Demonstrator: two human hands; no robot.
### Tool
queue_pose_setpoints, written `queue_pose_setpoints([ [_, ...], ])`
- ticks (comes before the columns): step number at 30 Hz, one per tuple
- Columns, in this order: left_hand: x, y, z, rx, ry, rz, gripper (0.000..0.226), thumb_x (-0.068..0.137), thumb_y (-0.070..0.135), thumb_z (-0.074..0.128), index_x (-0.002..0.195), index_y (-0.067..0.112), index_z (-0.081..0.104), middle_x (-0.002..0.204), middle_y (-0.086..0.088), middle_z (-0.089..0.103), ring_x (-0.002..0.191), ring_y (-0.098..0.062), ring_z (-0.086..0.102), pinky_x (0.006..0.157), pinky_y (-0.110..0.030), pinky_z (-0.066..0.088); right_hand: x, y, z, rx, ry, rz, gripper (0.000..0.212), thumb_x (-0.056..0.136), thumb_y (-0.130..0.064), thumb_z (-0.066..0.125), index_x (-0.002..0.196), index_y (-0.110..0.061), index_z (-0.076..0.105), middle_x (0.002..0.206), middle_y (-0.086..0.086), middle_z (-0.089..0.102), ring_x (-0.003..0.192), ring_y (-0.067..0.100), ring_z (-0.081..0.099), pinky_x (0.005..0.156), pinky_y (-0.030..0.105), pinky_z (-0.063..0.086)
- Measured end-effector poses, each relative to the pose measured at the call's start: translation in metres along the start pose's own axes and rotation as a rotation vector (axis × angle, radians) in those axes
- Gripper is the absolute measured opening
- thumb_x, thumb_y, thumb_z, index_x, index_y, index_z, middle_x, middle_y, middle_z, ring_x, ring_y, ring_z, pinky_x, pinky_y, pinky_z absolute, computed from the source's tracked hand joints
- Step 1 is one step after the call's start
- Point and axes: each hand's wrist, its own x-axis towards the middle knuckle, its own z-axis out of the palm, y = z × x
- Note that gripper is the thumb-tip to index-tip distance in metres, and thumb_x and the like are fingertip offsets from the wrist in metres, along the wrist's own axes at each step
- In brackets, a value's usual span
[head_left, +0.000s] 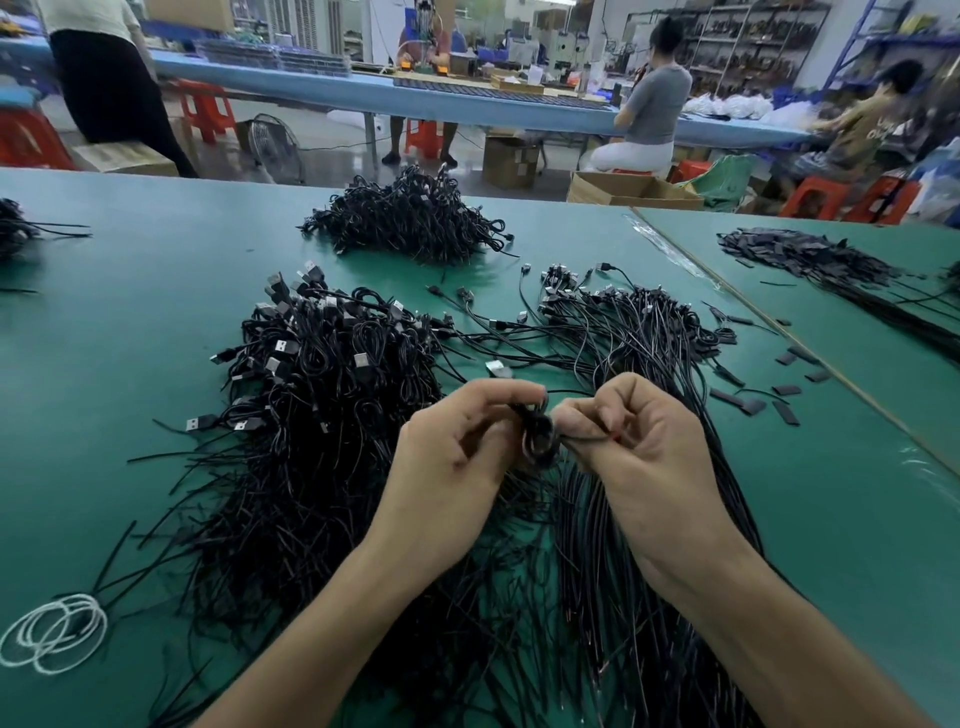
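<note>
A small coil of black cable (539, 435) hangs between both hands above the green table (130, 322). My left hand (457, 447) grips the coil from the left with curled fingers. My right hand (628, 436) pinches the cable's thin end against the coil from the right. Beneath the hands lie two heaps: coiled black USB cables (322, 364) on the left and loose straight cables (639, 343) on the right, their ends running toward me.
Another pile of coiled cables (410, 215) sits farther back. White wire rings (52, 631) lie at the near left. Small black strips (810, 257) cover the adjoining table at right. Behind, several people work at a long blue bench (363, 91) with red stools.
</note>
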Motion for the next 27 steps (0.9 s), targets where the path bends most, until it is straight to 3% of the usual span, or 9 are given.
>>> queue_pose_setpoints([
  [5,-0.001,0.011,0.001,-0.154,0.042,-0.016,0.034,0.097,0.021,0.04,0.105,0.018,0.073,0.106,-0.004,0.075,0.106,-0.021,0.068,0.091,-0.034,0.054,-0.004,-0.001,0.002,-0.05,-0.017,0.018,0.04,0.086,0.008,0.066,0.07,-0.015,0.038,0.069,0.002,0.062,0.07,0.008,0.059,0.068,0.016,0.052],
  [10,-0.007,0.016,0.005,-0.247,0.0,0.042,0.034,0.102,0.046,0.03,0.12,0.032,0.056,0.11,-0.01,0.073,0.112,-0.022,0.067,0.096,-0.024,0.047,-0.005,-0.002,0.003,0.02,-0.048,0.029,0.042,0.086,0.011,0.064,0.071,-0.014,0.034,0.056,-0.011,0.055,0.057,-0.002,0.053,0.06,0.01,0.047],
  [13,-0.004,0.016,0.005,-0.268,0.032,0.043,0.039,0.1,0.05,0.033,0.108,0.029,0.065,0.102,-0.008,0.076,0.108,-0.023,0.069,0.103,-0.041,0.045,-0.008,-0.001,0.004,0.071,-0.075,0.043,0.041,0.085,0.01,0.064,0.073,-0.013,0.032,0.055,-0.013,0.054,0.055,-0.003,0.052,0.057,0.008,0.044],
  [16,-0.003,0.018,0.003,-0.359,0.048,0.043,0.022,0.094,0.04,0.053,0.092,0.023,0.067,0.085,-0.005,0.076,0.086,-0.027,0.073,0.086,-0.037,0.053,-0.009,-0.001,0.008,0.126,-0.091,0.059,0.04,0.081,0.009,0.066,0.074,-0.013,0.033,0.06,-0.008,0.059,0.058,-0.002,0.056,0.057,0.009,0.046],
  [18,-0.004,0.017,0.002,-0.383,0.042,0.01,0.014,0.087,0.032,0.069,0.087,0.018,0.065,0.076,-0.007,0.073,0.069,-0.045,0.065,0.077,-0.045,0.051,-0.008,-0.002,0.008,0.149,-0.097,0.064,0.038,0.075,-0.001,0.07,0.075,-0.013,0.033,0.063,-0.002,0.061,0.059,0.001,0.057,0.058,0.011,0.047],
  [19,-0.004,0.016,0.001,-0.363,0.047,-0.011,0.016,0.081,0.03,0.076,0.086,0.02,0.064,0.075,-0.008,0.073,0.067,-0.045,0.064,0.074,-0.046,0.051,-0.006,-0.002,0.008,0.143,-0.09,0.06,0.038,0.075,-0.002,0.07,0.075,-0.013,0.033,0.063,-0.002,0.06,0.06,0.002,0.058,0.059,0.012,0.049],
  [21,-0.004,0.011,0.0,-0.202,0.072,0.009,0.027,0.07,0.033,0.085,0.085,0.026,0.063,0.079,-0.001,0.072,0.072,-0.024,0.067,0.069,-0.033,0.053,-0.003,-0.001,0.004,0.08,-0.055,0.035,0.04,0.082,0.006,0.068,0.073,-0.014,0.034,0.063,-0.004,0.062,0.064,0.004,0.06,0.066,0.016,0.052],
  [23,-0.003,0.007,-0.001,0.036,0.106,0.021,0.04,0.063,0.044,0.088,0.088,0.034,0.059,0.076,0.014,0.061,0.066,-0.004,0.051,0.061,-0.019,0.042,0.0,0.0,0.0,0.002,-0.025,0.007,0.041,0.087,0.01,0.064,0.073,-0.014,0.034,0.062,-0.003,0.063,0.063,0.006,0.062,0.068,0.016,0.052],
  [27,-0.001,0.001,-0.004,0.159,0.02,-0.06,0.041,0.065,0.053,0.084,0.088,0.035,0.054,0.056,0.007,0.053,0.047,-0.007,0.041,0.047,-0.019,0.035,0.002,0.002,-0.005,-0.018,0.004,-0.011,0.043,0.087,0.009,0.066,0.071,-0.017,0.035,0.067,0.003,0.063,0.066,0.016,0.059,0.07,0.019,0.051],
])
